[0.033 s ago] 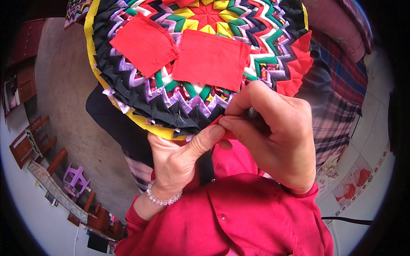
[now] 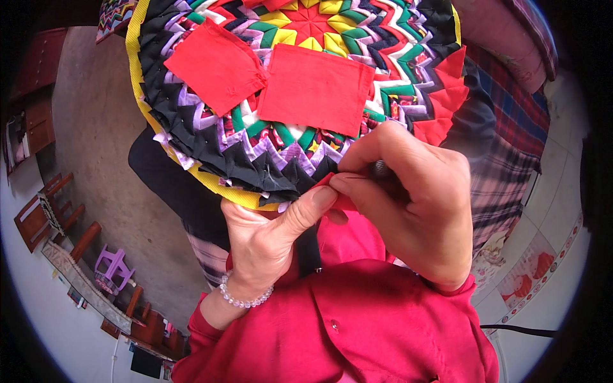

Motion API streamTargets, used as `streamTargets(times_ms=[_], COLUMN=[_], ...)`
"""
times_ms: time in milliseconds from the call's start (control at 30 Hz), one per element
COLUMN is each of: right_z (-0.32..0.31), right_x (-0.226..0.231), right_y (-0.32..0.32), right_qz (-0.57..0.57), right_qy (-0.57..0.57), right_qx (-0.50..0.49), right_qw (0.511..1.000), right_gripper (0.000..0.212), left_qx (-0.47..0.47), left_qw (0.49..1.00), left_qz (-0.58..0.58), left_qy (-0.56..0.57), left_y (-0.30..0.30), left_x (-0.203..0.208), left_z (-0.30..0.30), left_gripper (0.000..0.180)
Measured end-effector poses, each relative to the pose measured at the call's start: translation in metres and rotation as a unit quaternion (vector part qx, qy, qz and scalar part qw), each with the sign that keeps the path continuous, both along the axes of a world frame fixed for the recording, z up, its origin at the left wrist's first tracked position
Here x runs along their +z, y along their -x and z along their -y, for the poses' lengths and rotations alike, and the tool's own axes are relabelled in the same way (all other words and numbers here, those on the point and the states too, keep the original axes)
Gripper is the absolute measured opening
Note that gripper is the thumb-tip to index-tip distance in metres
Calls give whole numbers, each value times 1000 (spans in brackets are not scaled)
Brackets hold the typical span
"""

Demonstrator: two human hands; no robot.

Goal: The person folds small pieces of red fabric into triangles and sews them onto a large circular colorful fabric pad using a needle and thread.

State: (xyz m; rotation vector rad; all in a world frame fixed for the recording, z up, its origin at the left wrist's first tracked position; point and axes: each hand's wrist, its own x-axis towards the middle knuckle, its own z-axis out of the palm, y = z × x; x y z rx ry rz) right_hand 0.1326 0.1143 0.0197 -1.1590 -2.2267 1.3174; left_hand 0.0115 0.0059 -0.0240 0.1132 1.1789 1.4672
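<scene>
A round patchwork mat (image 2: 300, 147) of folded fabric points lies before me, with a yellow edge band and a ring of black points. My left hand (image 2: 265, 236) grips its near rim, thumb on top and fingers underneath. At that rim my right hand (image 2: 412, 191) pinches a small folded red cloth piece (image 2: 325, 180), fingertips touching the left thumb. A dimpled metal thimble (image 2: 381, 167) shows among the right fingers. Whether a needle is there cannot be seen. Two loose red cloth squares (image 2: 316, 89) lie on top. Folded red points (image 2: 447, 99) line the right edge.
A dark, plaid-covered surface (image 2: 511, 147) lies at the right, with a pink cushion (image 2: 504, 38) beyond. A purple stool (image 2: 115, 268) and wooden furniture (image 2: 54, 210) stand on the floor at left. A black cable (image 2: 520, 330) runs at lower right.
My right hand and its thimble have shifted very slightly to the right. The mat, the red squares and my left hand look the same.
</scene>
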Motion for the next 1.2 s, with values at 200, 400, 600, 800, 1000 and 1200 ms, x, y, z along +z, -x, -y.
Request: streamTargets(times_ms=[200,400,600,800,1000,1200], right_z=[11,28,31,31,28,39], right_x=[5,-9,-18,-19,-11,-11], right_y=[-17,-19,-21,-20,-20,-37], right_qz=[-15,-9,-31,-22,-34,-191], right_qy=[-127,-189,-242,-234,-162,40], right_qx=[-14,14,35,46,24,-171], right_qw=[992,982,969,971,986,966], right_gripper=[26,36,40,39,37,25], left_qx=[11,36,46,48,46,11], left_qw=[997,999,998,998,998,999], left_qz=[63,20,50,39,33,28], left_qy=[31,-1,-1,-2,13,23], left_y=[1,-2,-2,-3,-3,1], left_x=[8,5,14,11,13,5], left_z=[-4,-4,-8,-6,-8,-1], left_gripper=[19,17,15,15,14,12])
